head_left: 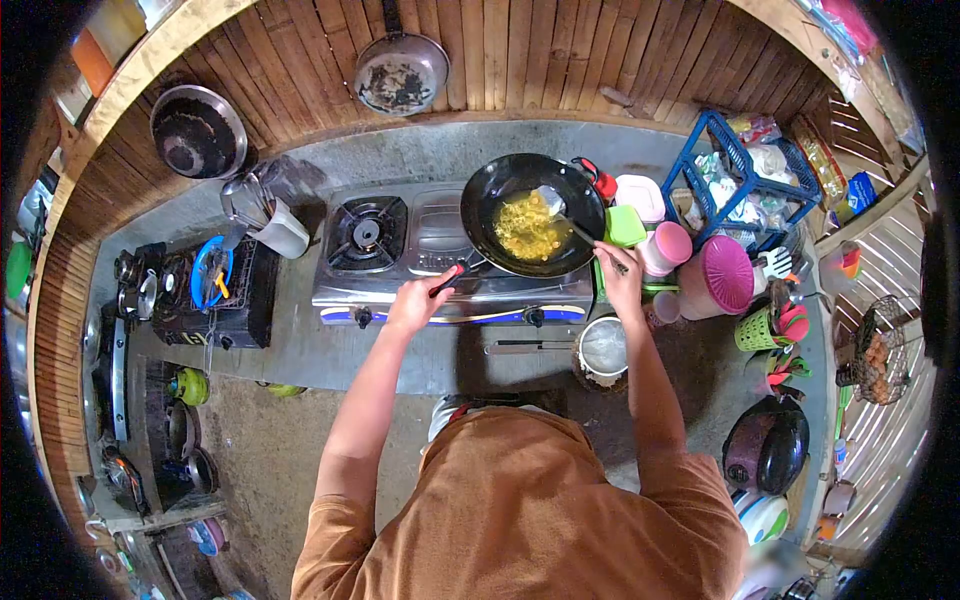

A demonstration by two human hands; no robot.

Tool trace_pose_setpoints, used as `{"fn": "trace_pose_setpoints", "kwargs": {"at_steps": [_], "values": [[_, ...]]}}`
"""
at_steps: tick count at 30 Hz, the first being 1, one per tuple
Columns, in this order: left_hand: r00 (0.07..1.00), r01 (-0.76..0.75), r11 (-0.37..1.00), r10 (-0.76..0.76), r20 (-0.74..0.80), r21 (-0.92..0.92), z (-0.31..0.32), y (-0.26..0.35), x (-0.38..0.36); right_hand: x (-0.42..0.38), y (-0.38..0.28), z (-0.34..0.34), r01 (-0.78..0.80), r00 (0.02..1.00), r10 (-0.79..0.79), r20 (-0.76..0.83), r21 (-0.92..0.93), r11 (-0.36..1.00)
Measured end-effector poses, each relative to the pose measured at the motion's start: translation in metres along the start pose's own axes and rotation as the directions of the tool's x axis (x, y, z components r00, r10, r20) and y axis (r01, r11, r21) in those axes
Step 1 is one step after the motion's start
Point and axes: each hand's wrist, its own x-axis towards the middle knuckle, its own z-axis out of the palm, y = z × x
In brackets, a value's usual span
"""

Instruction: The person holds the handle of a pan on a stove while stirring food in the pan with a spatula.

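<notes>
A black wok [482, 222] stands on the right side of the two-burner gas stove [432, 225]. In its bottom lies a yellow, egg-like food [525, 228] in shiny liquid. My left hand [413, 303] is closed around the wok's red and black handle [450, 279], to the front left of the pan. My right hand [622, 278] grips a metal spatula [577, 228] from the right, and the spatula's head rests at the food's upper right edge. A second red grip [597, 178] sticks out at the wok's far right.
Pink and green containers [668, 246] crowd the wok's right side, with a blue rack [710, 180] behind them. A knife [528, 347] and a pale, round-topped pot [604, 345] lie in front of the stove. Left of it are a utensil holder [284, 232] and a blue basin [211, 272].
</notes>
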Motion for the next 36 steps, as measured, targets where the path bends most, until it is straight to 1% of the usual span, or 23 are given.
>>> {"fn": "trace_pose_setpoints", "kwargs": {"at_steps": [2, 3, 5, 6, 8, 9, 11, 12, 13, 15, 16, 18, 21, 23, 25, 27, 28, 31, 33, 35, 36], "values": [[1.000, -0.017, 1.000, 0.017, -0.009, -0.002, 0.002, -0.003, 0.001, -0.002, -0.003, 0.005, -0.162, 0.986, 0.152, 0.066, 0.190, 0.968], [0.999, -0.033, 0.999, 0.033, -0.019, -0.004, 0.002, -0.002, 0.001, -0.003, -0.004, 0.006, -0.163, 0.986, 0.153, 0.065, 0.190, 0.968], [1.000, -0.024, 1.000, 0.024, -0.012, -0.001, 0.001, -0.001, 0.000, -0.003, -0.006, 0.006, -0.309, 0.949, 0.268, 0.166, 0.321, 0.895], [1.000, -0.013, 1.000, 0.013, -0.006, 0.002, 0.000, 0.000, 0.000, -0.004, -0.004, 0.007, -0.309, 0.949, 0.268, 0.165, 0.322, 0.895], [1.000, -0.010, 1.000, 0.009, -0.004, -0.017, 0.002, -0.003, 0.001, -0.007, 0.000, 0.007, -0.308, 0.951, 0.275, 0.139, 0.412, 0.858], [1.000, -0.005, 0.999, 0.005, -0.002, -0.036, 0.000, -0.001, 0.000, -0.007, 0.001, 0.004, -0.309, 0.951, 0.276, 0.140, 0.412, 0.857], [1.000, 0.016, 1.000, -0.016, 0.017, -0.020, -0.003, 0.004, -0.001, -0.007, 0.005, -0.004, -0.166, 0.986, 0.164, 0.026, 0.159, 0.973], [0.999, 0.037, 0.999, -0.037, 0.034, -0.004, -0.005, 0.007, -0.001, -0.007, -0.010, -0.013, -0.079, 0.997, 0.079, -0.016, 0.020, 0.997], [0.999, 0.036, 0.999, -0.036, 0.035, -0.003, -0.006, 0.007, -0.001, -0.006, -0.017, -0.019, -0.080, 0.997, 0.081, -0.017, 0.020, 0.997], [0.999, 0.034, 0.999, -0.035, 0.039, 0.010, -0.006, 0.008, -0.001, -0.006, -0.022, -0.030, 0.012, 0.999, -0.017, -0.046, -0.109, 0.994], [0.999, 0.032, 0.999, -0.033, 0.040, 0.010, -0.005, 0.007, -0.001, -0.005, -0.012, -0.033, -0.004, 0.999, -0.001, -0.050, -0.107, 0.994], [1.000, -0.026, 1.000, 0.026, -0.013, 0.000, -0.004, 0.006, -0.002, -0.008, -0.006, -0.039, -0.010, 0.999, 0.005, -0.047, -0.109, 0.994], [1.000, 0.009, 1.000, -0.009, 0.002, 0.008, -0.005, 0.008, -0.002, -0.015, -0.001, -0.041, -0.028, 1.000, 0.028, -0.010, -0.077, 0.997], [1.000, 0.015, 1.000, -0.015, 0.007, 0.003, -0.004, 0.006, -0.001, -0.023, 0.005, -0.038, -0.117, 0.993, 0.116, 0.036, 0.036, 0.992], [1.000, 0.024, 1.000, -0.024, 0.014, -0.002, -0.003, 0.004, -0.001, -0.030, 0.010, -0.031, -0.122, 0.991, 0.117, 0.071, 0.070, 0.990], [1.000, 0.026, 1.000, -0.026, 0.017, 0.004, -0.003, 0.003, -0.001, -0.038, 0.011, -0.019, -0.304, 0.952, 0.285, 0.112, 0.233, 0.924], [1.000, 0.025, 1.000, -0.025, 0.020, 0.005, -0.001, 0.001, 0.000, -0.036, -0.004, -0.018, -0.406, 0.912, 0.369, 0.178, 0.269, 0.873], [1.000, -0.017, 1.000, 0.017, -0.011, -0.005, 0.000, 0.000, 0.001, -0.033, -0.022, -0.011, -0.445, 0.895, 0.400, 0.199, 0.326, 0.834], [1.000, -0.023, 1.000, 0.023, -0.008, -0.019, 0.000, -0.001, 0.000, -0.027, -0.012, -0.008, -0.423, 0.905, 0.374, 0.203, 0.345, 0.838], [0.999, -0.031, 0.999, 0.030, -0.018, -0.018, 0.002, -0.004, 0.000, -0.019, -0.003, -0.005, -0.329, 0.944, 0.312, 0.106, 0.365, 0.871], [0.999, -0.044, 0.999, 0.043, -0.029, -0.017, 0.002, -0.003, 0.000, -0.014, -0.004, -0.006, -0.307, 0.951, 0.303, 0.064, 0.333, 0.892]]}}
